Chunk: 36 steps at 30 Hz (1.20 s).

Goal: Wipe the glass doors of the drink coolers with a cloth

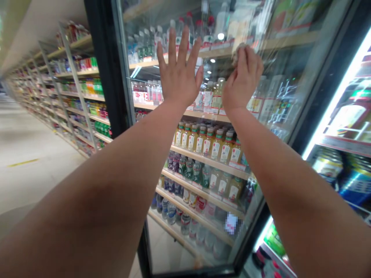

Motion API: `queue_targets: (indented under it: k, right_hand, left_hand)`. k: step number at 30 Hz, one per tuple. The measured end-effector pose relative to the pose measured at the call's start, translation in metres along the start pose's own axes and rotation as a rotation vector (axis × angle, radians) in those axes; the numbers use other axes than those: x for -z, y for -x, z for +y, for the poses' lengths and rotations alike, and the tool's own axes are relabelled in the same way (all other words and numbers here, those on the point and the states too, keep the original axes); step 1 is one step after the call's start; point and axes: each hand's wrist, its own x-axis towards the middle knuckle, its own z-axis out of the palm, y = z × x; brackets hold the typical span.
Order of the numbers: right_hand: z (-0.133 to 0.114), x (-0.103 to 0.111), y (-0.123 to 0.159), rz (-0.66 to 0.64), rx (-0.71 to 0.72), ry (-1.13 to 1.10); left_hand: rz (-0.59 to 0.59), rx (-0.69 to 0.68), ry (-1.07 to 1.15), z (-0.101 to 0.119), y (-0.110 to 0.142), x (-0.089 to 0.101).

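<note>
My left hand [179,71] lies flat against the glass door [290,73] of a drinks cooler, fingers stretched up and spread, holding nothing. My right hand [242,79] is beside it, to the right, fingers closed round a small pale crumpled wad [236,54], cloth or paper, pressed to the same glass. Both arms reach up and forward. Behind the glass stand rows of bottles [208,144] on shelves.
The glass door stands swung out, its black frame [102,65] at the left. An open lit cooler [344,127] with bottles is at the right. A long aisle of stocked shelves [72,96] runs off to the left over pale floor [26,154].
</note>
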Motion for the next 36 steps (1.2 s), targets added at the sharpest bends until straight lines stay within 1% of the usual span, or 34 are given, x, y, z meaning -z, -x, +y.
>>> queue_targets:
  k: [3, 4, 5, 6, 9, 10, 11, 12, 15, 16, 17, 18, 21, 22, 23, 24, 25, 28, 29, 30, 31, 34, 35, 36]
  right_hand:
    - [-0.003, 0.003, 0.001, -0.128, 0.192, -0.077]
    - [-0.004, 0.003, 0.001, -0.165, 0.236, -0.103]
    - [-0.004, 0.003, 0.0, -0.181, 0.24, -0.121]
    - [-0.004, 0.003, 0.0, -0.171, 0.2, -0.132]
    - [-0.003, 0.001, 0.0, -0.064, -0.002, -0.135]
    - [-0.003, 0.002, 0.0, -0.047, -0.03, -0.132]
    - [-0.004, 0.003, 0.0, -0.056, -0.017, -0.131]
    - [-0.006, 0.005, 0.001, -0.091, 0.034, -0.134]
    - [-0.011, 0.01, 0.003, -0.245, 0.257, -0.157]
    - [-0.011, 0.011, 0.004, -0.265, 0.285, -0.154]
    - [-0.011, 0.009, 0.003, -0.25, 0.266, -0.142]
    - [-0.009, 0.007, 0.003, -0.204, 0.204, -0.125]
    - [-0.001, -0.003, 0.002, -0.02, -0.029, -0.104]
    - [0.001, -0.005, 0.002, 0.013, -0.066, -0.111]
    - [0.001, -0.006, 0.002, 0.026, -0.072, -0.119]
    - [0.0, -0.006, 0.003, 0.012, -0.041, -0.124]
    - [-0.002, -0.004, 0.004, -0.026, 0.019, -0.127]
    - [-0.009, 0.005, 0.006, -0.194, 0.25, -0.153]
    - [-0.01, 0.006, 0.007, -0.224, 0.285, -0.16]
    - [-0.011, 0.007, 0.007, -0.224, 0.277, -0.163]
    - [-0.01, 0.006, 0.006, -0.192, 0.226, -0.161]
    - [-0.004, 0.0, 0.005, -0.039, 0.008, -0.151]
    - [-0.003, -0.001, 0.004, -0.009, -0.026, -0.149]
    - [-0.003, -0.001, 0.005, 0.001, -0.025, -0.142]
  left_hand:
    - [0.015, 0.012, -0.026, 0.001, 0.0, 0.0]
    - [0.024, 0.01, -0.022, 0.001, 0.0, -0.001]
    - [0.03, 0.005, -0.018, 0.001, 0.001, -0.002]
    - [0.036, -0.003, -0.013, 0.001, 0.001, -0.002]
    - [0.047, -0.017, -0.001, 0.001, 0.002, -0.004]
    - [0.048, -0.02, -0.008, 0.001, 0.002, -0.004]
    - [0.051, -0.022, -0.015, 0.001, 0.002, -0.004]
    - [0.052, -0.02, -0.014, 0.001, 0.002, -0.003]
    - [0.037, 0.014, 0.044, 0.002, 0.001, -0.001]
    - [0.029, 0.02, 0.061, 0.002, 0.001, -0.001]
    - [0.022, 0.016, 0.065, 0.002, 0.0, -0.001]
    - [0.023, 0.012, 0.057, 0.002, 0.0, -0.001]
    - [0.018, 0.008, 0.049, -0.001, 0.0, -0.004]
    - [0.015, 0.014, 0.059, -0.002, 0.0, -0.004]
    - [0.016, 0.017, 0.066, -0.003, 0.001, -0.005]
    - [0.018, 0.013, 0.063, -0.003, 0.001, -0.005]
    - [0.027, 0.006, 0.05, -0.004, 0.001, -0.005]
    - [0.054, -0.005, -0.002, -0.004, 0.002, -0.004]
    - [0.054, -0.004, -0.008, -0.003, 0.002, -0.004]
    - [0.05, -0.001, -0.006, -0.003, 0.002, -0.004]
    - [0.045, 0.004, 0.001, -0.003, 0.002, -0.004]
    - [0.03, 0.026, 0.032, -0.002, 0.002, -0.003]
    - [0.025, 0.032, 0.04, -0.002, 0.002, -0.003]
    - [0.022, 0.035, 0.049, -0.002, 0.001, -0.002]
